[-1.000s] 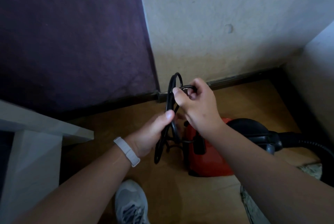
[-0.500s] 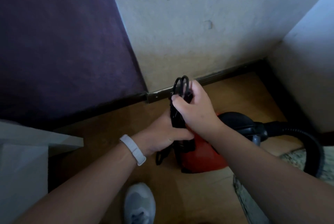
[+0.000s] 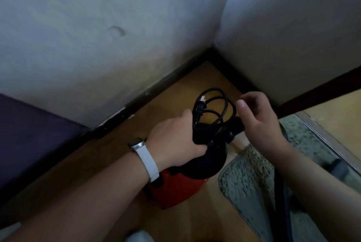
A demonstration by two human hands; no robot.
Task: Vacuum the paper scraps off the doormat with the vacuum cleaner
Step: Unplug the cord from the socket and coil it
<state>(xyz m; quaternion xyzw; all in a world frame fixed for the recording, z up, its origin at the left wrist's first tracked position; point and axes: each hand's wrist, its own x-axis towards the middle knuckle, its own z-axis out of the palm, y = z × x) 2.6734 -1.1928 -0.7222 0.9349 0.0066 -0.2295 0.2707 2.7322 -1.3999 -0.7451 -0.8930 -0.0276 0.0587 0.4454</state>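
Above the vacuum cleaner (image 3: 181,189), cord uncoiling.
Left hand (image 3: 173,140) clamps the cord bundle (image 3: 213,112); right hand (image 3: 259,122), loosely spread, should free the plug (image 3: 199,108) first.

Two bare forearms, no sleeves in view. Left hand (image 3: 175,140) has a white strap watch (image 3: 145,156) with a silver-edged case on the wrist. Right hand (image 3: 259,122) wears nothing; wrist bare, no rings seen.

The room is dim, and the brightest light falls on the right wall (image 3: 293,17) near the top. Everything looks soft and a bit blurry, most of all the doormat (image 3: 252,173). The wall lines bend near the edges.
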